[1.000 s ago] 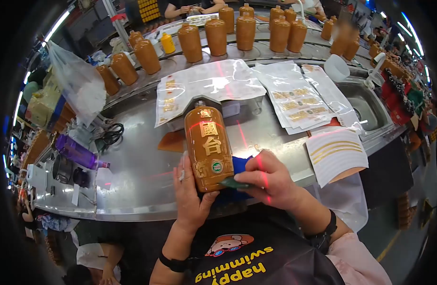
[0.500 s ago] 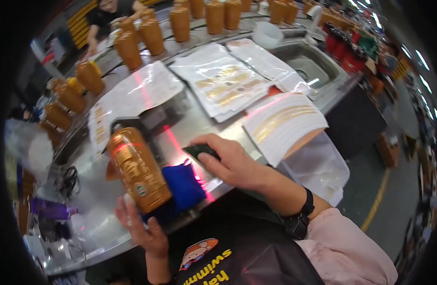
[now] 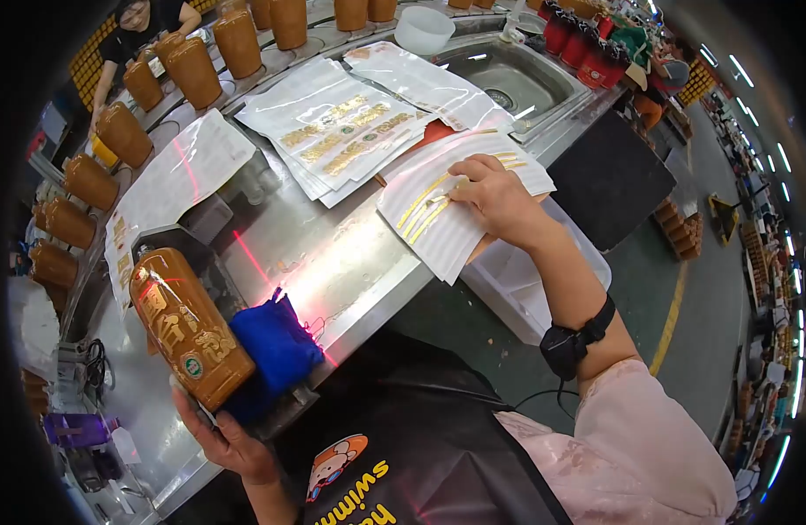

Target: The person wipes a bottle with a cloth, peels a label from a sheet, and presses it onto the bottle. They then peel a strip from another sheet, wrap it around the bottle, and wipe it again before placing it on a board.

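Observation:
A brown jar-like bottle with gold characters and a small green round mark lies tilted on a holder beside a blue cloth. My left hand is at its base, fingers apart, fingertips at the bottle's lower edge and gripping nothing. Off to the right, my right hand is over a white sheet printed with long gold strips. Its thumb and fingers pinch at one gold strip; the exact contact is partly hidden by the fingers.
More decal sheets lie on the metal counter, near a sink and a white bowl. Brown bottles line the back. A plastic bin stands below the right sheet. Another person sits across.
My right hand has moved from beside the bottle to the gold-strip sheet; the dark green flat piece it held is no longer visible. My left hand stays at the bottle's base. The view has shifted.

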`<state>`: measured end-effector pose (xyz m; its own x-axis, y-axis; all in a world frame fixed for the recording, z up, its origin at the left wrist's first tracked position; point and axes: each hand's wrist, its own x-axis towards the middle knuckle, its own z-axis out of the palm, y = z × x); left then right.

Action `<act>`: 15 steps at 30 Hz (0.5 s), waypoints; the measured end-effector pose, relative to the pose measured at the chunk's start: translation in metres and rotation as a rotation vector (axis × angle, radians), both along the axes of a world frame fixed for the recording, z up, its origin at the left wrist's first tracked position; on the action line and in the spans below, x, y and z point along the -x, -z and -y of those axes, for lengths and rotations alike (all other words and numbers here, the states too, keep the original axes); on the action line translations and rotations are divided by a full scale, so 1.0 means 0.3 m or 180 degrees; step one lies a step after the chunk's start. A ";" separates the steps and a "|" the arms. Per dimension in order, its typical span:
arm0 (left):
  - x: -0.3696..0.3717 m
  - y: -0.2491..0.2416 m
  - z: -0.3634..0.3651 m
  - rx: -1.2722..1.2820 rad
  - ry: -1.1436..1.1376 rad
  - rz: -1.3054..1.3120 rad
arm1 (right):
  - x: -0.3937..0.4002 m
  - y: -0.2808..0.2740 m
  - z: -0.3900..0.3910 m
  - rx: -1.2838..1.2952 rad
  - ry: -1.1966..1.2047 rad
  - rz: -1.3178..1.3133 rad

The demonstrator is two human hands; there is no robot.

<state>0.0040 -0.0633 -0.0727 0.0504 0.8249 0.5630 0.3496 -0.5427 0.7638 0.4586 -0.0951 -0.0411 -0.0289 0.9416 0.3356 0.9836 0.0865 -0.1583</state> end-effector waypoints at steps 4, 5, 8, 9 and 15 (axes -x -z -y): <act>0.000 -0.002 0.002 -0.0016 0.0008 -0.0068 | -0.012 0.003 0.007 -0.0589 0.0288 0.0021; 0.002 -0.002 0.003 -0.0018 -0.0005 -0.0088 | -0.007 0.002 0.012 -0.0543 0.0186 -0.0046; -0.003 -0.004 0.006 -0.0018 -0.0021 -0.0092 | 0.034 -0.006 0.043 -0.0389 0.0030 -0.0202; -0.006 -0.005 0.006 -0.0015 -0.0017 -0.0083 | 0.054 -0.006 0.051 -0.0325 0.0080 -0.0222; -0.004 -0.006 0.007 0.0015 -0.0025 -0.0137 | 0.079 0.002 0.055 -0.0387 -0.0198 -0.0494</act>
